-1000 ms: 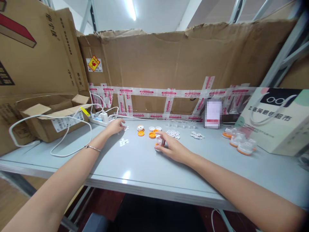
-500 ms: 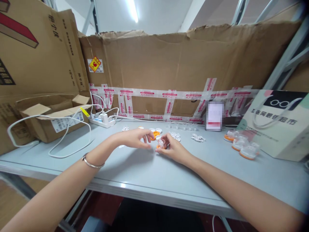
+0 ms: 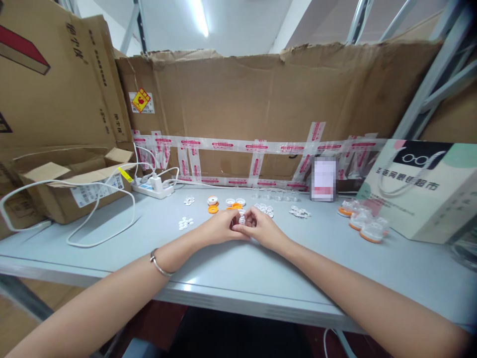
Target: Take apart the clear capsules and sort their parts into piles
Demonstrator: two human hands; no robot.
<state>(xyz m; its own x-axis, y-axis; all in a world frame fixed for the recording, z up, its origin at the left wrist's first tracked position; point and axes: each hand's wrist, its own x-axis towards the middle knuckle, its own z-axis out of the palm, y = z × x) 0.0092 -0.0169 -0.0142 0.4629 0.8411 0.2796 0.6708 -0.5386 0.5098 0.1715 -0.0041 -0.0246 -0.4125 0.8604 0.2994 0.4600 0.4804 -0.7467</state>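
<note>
Both hands meet above the middle of the table, round a small clear-and-white plastic piece (image 3: 242, 219). My left hand (image 3: 222, 227) closes on it from the left, a metal bangle on its wrist. From the right, my right hand (image 3: 264, 228) grips it with thumb and fingers. The fingers cover much of the piece, so its underside is hidden. Just beyond the hands lie white and orange round parts (image 3: 235, 203) and a heap of small white parts (image 3: 265, 210). Left of them are a white-and-orange round stack (image 3: 212, 201) and loose white bits (image 3: 185, 223).
Clear domed pieces with orange bases (image 3: 368, 227) stand at right by a paper bag (image 3: 406, 199). A phone (image 3: 323, 180) leans at the back near clear cups (image 3: 278, 195) and white parts (image 3: 299, 212). A power strip (image 3: 153, 187), cable and open carton (image 3: 63, 199) are left.
My left hand has moved in from the left and closed on the piece beside my right hand. The piece's orange part is no longer visible. The view has shifted slightly.
</note>
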